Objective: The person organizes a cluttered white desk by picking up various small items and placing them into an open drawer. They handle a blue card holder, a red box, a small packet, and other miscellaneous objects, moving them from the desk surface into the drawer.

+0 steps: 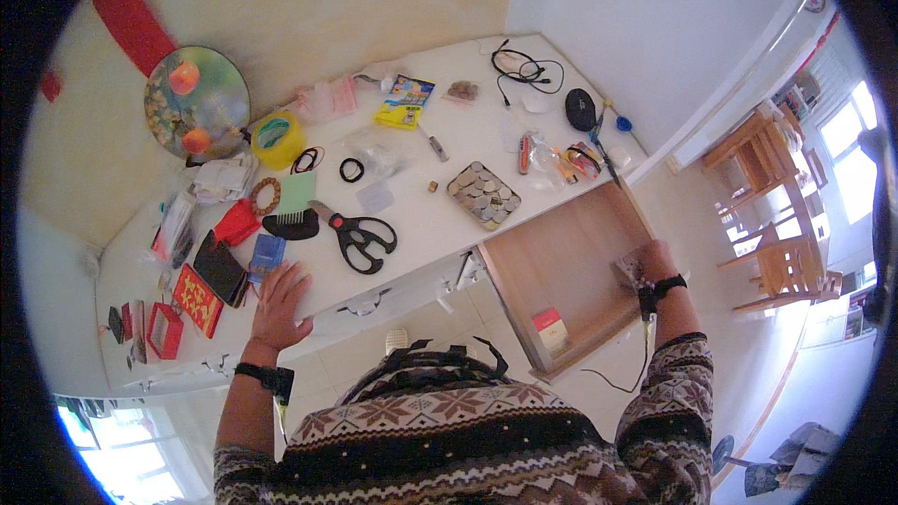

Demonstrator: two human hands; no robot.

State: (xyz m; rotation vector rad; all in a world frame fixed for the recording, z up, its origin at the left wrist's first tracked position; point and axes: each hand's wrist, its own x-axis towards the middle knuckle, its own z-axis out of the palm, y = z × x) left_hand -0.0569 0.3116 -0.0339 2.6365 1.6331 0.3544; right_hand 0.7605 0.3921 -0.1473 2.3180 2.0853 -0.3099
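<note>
My left hand (280,308) lies on the white tabletop's front edge, palm down, fingers apart, its fingertips by a small blue booklet (267,258). Over the right side of an open wooden drawer (561,252), my right hand (656,263) grips a greyish cloth or tissue-like item (629,268), too blurred to name surely. A red and cream packet (552,331) lies in the drawer's near corner. Behind the drawer, a rectangular tin of coins (484,196) rests on the tabletop. Black-handled scissors (358,242) and a black comb (291,224) lie right of my left hand.
A round picture plate (197,102), a yellow tape roll (278,140), black cables (519,70), a black oval case (580,109) and a red open box (165,331) stand or lie about the tabletop. The pulled-out drawer juts towards me. Wooden chairs (786,266) stand far right.
</note>
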